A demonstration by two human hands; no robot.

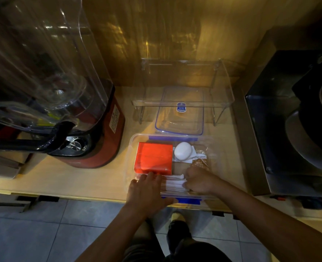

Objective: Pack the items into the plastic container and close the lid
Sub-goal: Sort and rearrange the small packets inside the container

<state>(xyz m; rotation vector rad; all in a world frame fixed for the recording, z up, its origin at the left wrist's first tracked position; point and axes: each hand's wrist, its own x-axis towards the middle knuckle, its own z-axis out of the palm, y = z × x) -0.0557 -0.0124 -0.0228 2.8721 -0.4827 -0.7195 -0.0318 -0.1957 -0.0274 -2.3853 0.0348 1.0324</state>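
A clear plastic container (132, 140) with blue clips stands open near the counter's front edge. Inside lie a red box (153, 157) at the left, a white egg-shaped item (182, 151) at the back, a brown spotted packet (200, 162) at the right and a stack of white paper packets (173, 184) along the front. My left hand (147, 190) rests flat on the stack's left end, thumb over the front rim. My right hand (199, 181) is curled on the stack's right end. The clear lid (179, 118) with blue trim lies behind the container.
A red blender (92, 133) with a clear cover stands at the left. A clear acrylic riser (182, 103) straddles the lid at the back. A black appliance (292, 129) fills the right side. Tiled floor lies below the counter edge.
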